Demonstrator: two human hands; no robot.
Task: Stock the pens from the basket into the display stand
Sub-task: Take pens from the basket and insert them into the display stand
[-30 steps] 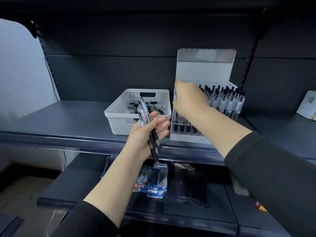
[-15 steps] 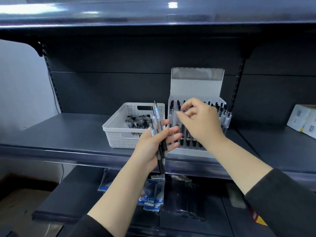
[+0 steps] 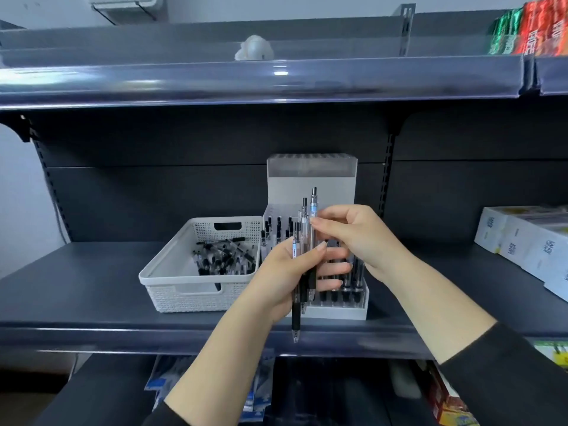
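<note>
Left hand (image 3: 287, 273) grips a pen bundle (image 3: 302, 256) above the shelf's front edge (image 3: 92, 333) while right hand (image 3: 356, 238) pinches one pen (image 3: 313, 210); careless extraction may dislodge others.

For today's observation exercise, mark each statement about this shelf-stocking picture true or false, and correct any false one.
1. The left hand holds a bunch of pens. True.
2. The white basket is empty. False: pens still lie in it.
3. The right hand pinches one pen from the bunch. True.
4. The display stand sits left of the basket. False: it stands to the basket's right.
5. The basket sits on the top shelf. False: it sits on the middle shelf, beside the stand.
</note>
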